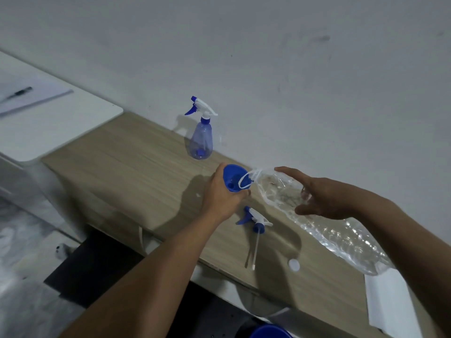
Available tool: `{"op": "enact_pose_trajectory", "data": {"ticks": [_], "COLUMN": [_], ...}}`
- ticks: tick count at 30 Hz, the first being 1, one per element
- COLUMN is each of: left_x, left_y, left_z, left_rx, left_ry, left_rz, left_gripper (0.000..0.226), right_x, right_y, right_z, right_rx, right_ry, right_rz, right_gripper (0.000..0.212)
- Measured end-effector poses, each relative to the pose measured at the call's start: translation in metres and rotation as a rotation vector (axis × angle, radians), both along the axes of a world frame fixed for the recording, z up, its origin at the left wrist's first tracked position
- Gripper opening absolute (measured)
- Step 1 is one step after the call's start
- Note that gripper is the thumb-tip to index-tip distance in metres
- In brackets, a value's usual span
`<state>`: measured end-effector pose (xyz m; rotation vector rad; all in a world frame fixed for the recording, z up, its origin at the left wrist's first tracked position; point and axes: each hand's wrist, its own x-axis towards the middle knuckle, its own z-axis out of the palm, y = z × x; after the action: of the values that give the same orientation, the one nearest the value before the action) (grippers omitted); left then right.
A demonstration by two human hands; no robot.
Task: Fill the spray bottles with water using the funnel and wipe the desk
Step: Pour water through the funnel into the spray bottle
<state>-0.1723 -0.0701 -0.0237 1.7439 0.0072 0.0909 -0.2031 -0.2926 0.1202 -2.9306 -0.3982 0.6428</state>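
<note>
Funnel (233, 178) gripped by left hand (220, 193); big water bottle (317, 215) tipped at its rim, clasped in right hand (322, 198), above desk (127, 162).

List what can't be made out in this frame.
Head view only:
- Spray bottle under the blue plastic funnel: hidden by the left hand; its fill level is unreadable.
- Large clear plastic water bottle: base covered by the right forearm; the right hand hides part of its middle.
- Blue round object: cut off by the bottom edge.
- Dark pen on white paper: blurred, far left.
</note>
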Motion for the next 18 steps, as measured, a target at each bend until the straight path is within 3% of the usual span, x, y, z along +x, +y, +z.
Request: {"op": "enact_pose_trajectory", "data": {"ticks": [7, 18], "left_x": [0.0011, -0.0002], "left_y": [0.0009, 0.0026], "left_z": [-0.0003, 0.0028], "left_rx": [-0.007, -0.049], "left_ry": [0.008, -0.010], "left_rz": [-0.020, -0.039], "left_gripper": [0.068, 0.055], "right_x": [0.0015, 0.0009], "right_y": [0.0034, 0.0083], "right_z": [0.0051, 0.0022], "right_rx": [-0.043, 0.014], "right_ry": [0.004, -0.060], "right_rz": [0.017, 0.016], "right_gripper": [0.103, 0.102]}}
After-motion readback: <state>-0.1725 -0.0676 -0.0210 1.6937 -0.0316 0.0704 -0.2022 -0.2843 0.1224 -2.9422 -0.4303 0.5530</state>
